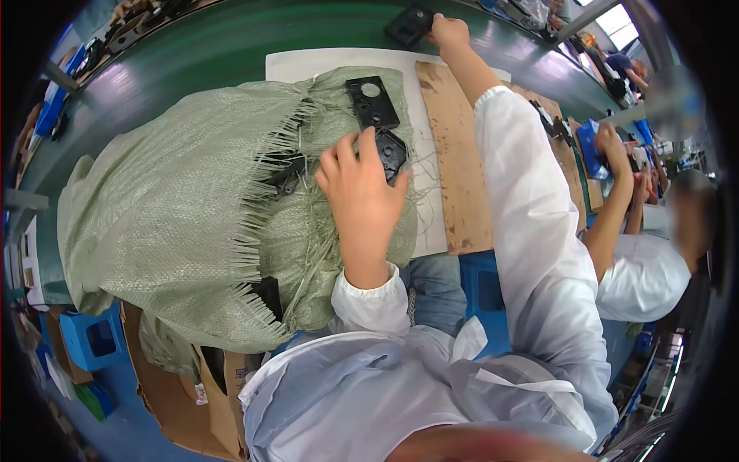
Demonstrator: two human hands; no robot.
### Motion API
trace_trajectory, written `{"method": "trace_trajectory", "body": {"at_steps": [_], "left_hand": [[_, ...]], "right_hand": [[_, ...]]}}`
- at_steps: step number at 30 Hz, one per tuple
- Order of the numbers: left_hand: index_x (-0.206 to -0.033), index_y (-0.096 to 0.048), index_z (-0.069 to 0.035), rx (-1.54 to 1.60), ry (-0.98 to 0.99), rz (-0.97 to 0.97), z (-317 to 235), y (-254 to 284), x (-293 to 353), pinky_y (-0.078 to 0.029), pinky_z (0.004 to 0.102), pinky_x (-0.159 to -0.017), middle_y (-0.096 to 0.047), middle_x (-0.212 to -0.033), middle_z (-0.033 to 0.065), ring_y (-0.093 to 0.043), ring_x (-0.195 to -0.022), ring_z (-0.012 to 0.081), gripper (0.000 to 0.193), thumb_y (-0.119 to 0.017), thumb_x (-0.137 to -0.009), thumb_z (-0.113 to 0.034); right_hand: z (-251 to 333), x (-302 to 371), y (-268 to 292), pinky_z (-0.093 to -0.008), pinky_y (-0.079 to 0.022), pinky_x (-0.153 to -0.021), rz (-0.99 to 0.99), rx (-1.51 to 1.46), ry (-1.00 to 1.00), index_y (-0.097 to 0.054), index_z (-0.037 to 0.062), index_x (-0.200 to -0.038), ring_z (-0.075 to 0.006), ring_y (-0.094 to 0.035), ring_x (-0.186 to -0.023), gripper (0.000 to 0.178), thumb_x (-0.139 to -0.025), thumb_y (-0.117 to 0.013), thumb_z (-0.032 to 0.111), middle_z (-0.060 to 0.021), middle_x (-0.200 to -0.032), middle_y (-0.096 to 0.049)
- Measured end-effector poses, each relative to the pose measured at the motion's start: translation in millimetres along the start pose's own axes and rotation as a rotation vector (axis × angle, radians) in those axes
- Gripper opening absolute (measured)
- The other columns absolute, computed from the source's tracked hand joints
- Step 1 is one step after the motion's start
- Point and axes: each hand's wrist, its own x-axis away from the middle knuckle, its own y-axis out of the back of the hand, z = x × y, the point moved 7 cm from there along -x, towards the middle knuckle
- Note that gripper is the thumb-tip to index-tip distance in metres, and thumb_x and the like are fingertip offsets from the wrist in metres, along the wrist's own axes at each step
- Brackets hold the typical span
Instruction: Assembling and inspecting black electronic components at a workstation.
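My right hand [453,35] stretches out over the green conveyor belt [208,50], its fingers closed on the edge of a flat black plastic housing [408,27]. My left hand [360,181] rests on the woven green sack [177,200], fingers and thumb apart. Its index finger and thumb are beside a black angular plastic part [392,152], touching or nearly touching it. Just beyond lies a black rectangular housing [372,102] with a round opening. More black parts [286,173] show at the frayed mouth of the sack; the sack hides the rest.
A brown board [456,162] lies on a white sheet [427,231] right of the sack. Below left are a cardboard box [173,400] and a blue stool [92,339]. At right a co-worker's arm [608,208] reaches toward a blue bin [591,150].
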Motion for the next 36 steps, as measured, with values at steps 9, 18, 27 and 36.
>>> {"method": "trace_trajectory", "body": {"at_steps": [9,18,27,36], "left_hand": [[-0.134,-0.052,-0.01,-0.103,-0.023,0.143,1.5,-4.8,3.1,-0.034,0.0471,-0.101,-0.059,-0.122,0.0114,-0.051,-0.116,0.0324,0.075,-0.085,-0.067,-0.018],[-0.126,-0.055,-0.01,0.051,-0.103,-0.169,-70.4,10.7,13.9,-0.031,0.0497,-0.099,-0.058,-0.121,0.01,-0.051,-0.114,0.0329,0.065,-0.082,-0.069,-0.025],[-0.124,-0.058,-0.008,-0.151,-0.216,-0.149,-96.0,38.1,34.6,-0.043,0.0466,-0.094,-0.056,-0.121,0.0121,-0.054,-0.11,0.0358,0.059,-0.08,-0.069,-0.006],[-0.123,-0.06,-0.008,-0.226,-0.314,-0.202,-126.5,69.3,53.6,-0.045,0.0451,-0.091,-0.058,-0.118,0.013,-0.055,-0.108,0.035,0.059,-0.079,-0.067,-0.006]], "right_hand": [[27.2,132.8,-17.1,-0.0321,-0.052,-0.086,0.318,0.764,0.392,-0.061,0.0019,-0.129,-0.0239,-0.068,-0.099,0.048,-0.084,-0.062,0.02,-0.0183,-0.107,-0.07],[24.6,314.2,90.1,-0.0322,-0.05,-0.091,0.62,-0.107,0.168,-0.049,0.0017,-0.14,-0.0178,-0.062,-0.105,0.051,-0.097,-0.061,0.024,-0.0116,-0.127,-0.062],[-5.8,352.6,105.0,-0.0303,-0.053,-0.08,0.387,-0.177,0.135,-0.05,0.0002,-0.138,-0.0154,-0.064,-0.094,0.048,-0.098,-0.057,0.026,-0.0132,-0.119,-0.066],[4.2,379.1,69.8,-0.0267,-0.053,-0.073,0.58,-0.497,0.126,-0.05,0.0035,-0.138,-0.0135,-0.063,-0.089,0.049,-0.097,-0.061,0.026,-0.0097,-0.109,-0.066]]}}
